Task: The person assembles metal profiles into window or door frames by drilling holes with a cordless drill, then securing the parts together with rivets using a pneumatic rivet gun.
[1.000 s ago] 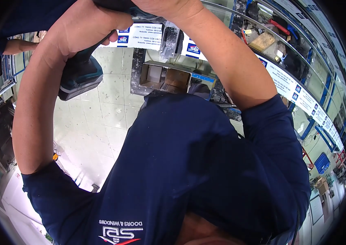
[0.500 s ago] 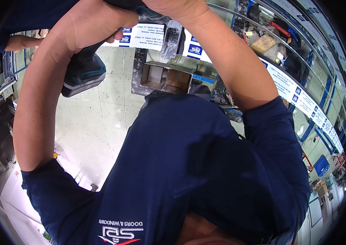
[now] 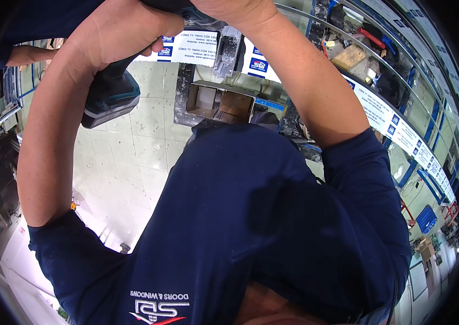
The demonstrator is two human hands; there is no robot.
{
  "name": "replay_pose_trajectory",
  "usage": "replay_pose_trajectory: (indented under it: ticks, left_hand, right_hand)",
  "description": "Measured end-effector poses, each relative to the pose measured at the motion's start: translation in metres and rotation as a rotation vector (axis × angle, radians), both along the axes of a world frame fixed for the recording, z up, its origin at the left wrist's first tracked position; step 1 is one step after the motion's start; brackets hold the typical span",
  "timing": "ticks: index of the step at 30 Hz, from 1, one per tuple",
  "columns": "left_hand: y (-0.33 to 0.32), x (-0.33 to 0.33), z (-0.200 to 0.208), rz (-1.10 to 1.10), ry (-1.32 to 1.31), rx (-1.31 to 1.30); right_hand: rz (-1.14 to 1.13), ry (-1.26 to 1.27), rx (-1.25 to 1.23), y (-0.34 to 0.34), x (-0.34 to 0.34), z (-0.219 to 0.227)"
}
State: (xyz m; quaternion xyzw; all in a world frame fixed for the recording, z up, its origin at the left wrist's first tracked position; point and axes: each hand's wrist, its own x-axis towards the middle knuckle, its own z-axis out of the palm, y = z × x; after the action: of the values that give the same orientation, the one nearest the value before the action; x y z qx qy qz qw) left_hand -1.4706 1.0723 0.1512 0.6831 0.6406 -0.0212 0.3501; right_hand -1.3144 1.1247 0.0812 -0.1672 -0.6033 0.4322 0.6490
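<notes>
At the top edge, my left hand [image 3: 137,27] is wrapped round the handle of a cordless power tool [image 3: 113,95]. Its black and teal battery pack hangs below my wrist, and the tool's working end is mostly out of view. My right hand [image 3: 235,10] is by the black upper part of the tool, its fingers cut off by the picture's edge. Under both hands lies a long profile [image 3: 197,49] covered with white and blue printed film. A scuffed grey metal block [image 3: 230,51] stands against it, between my forearms.
Below the profile is a dusty open-fronted box [image 3: 205,100] with cardboard inside. On the right, a tray of tools and scraps [image 3: 351,57] sits among long filmed profiles [image 3: 403,130]. Another person's arm [image 3: 31,55] shows at the upper left, above a pale tiled floor [image 3: 137,146].
</notes>
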Motion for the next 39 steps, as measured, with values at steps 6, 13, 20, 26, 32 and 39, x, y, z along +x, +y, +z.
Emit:
replay_pose_trajectory:
  ticks: [6,13,20,26,32,39]
  left_hand:
    - [-0.002,0.0,0.0,0.021,-0.003,0.006]
    - [-0.002,0.002,-0.001,0.035,0.014,0.005]
    - [0.002,0.008,0.008,0.053,0.029,0.008]
    - [0.009,0.017,0.018,0.142,-0.153,-0.153]
    - [-0.003,0.003,-0.009,0.111,-0.082,-0.005]
    - [-0.003,0.0,-0.014,0.083,-0.084,-0.039]
  right_hand:
    - [-0.002,-0.005,0.006,-0.001,-0.001,0.001]
    - [-0.025,0.005,0.007,0.0,-0.004,-0.001]
    - [-0.026,-0.022,0.001,0.002,-0.002,0.001]
    - [-0.2,-0.635,-0.434,-0.034,0.008,0.073]
    - [0.014,-0.009,-0.029,0.001,-0.004,-0.003]
    - [0.099,0.006,-0.065,0.001,-0.005,-0.013]
